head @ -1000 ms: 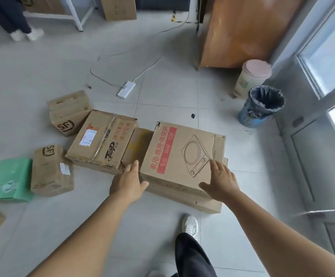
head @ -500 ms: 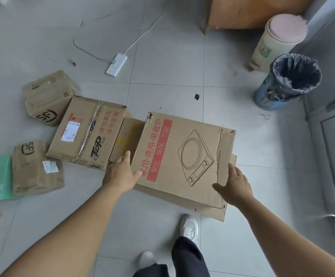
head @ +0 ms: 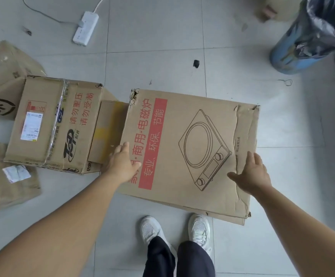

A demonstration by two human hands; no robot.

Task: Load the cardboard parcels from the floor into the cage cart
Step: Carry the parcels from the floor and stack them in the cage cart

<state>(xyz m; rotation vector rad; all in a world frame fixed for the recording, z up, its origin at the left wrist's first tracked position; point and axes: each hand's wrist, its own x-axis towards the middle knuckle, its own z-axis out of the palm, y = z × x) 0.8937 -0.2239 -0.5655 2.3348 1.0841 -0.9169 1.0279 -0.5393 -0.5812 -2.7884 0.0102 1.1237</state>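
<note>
Item: cooker box [head: 184, 144], floor centre. My left hand [head: 122, 164] now at its left edge, right hand [head: 250, 172] shifted onto top; fingers straight, nothing gripped. Lift pending.

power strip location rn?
Head view, top left: the white power strip lies on the floor tiles, beyond the taped cardboard box and well left of the blue bin.

Your big flat induction-cooker parcel [head: 188, 148], red-banded and torn at its corners, lies on the floor tiles [head: 154, 66] before your feet. Left of it sits the taped TOP box [head: 51, 124], beside two SF parcels [head: 1, 92].
</note>
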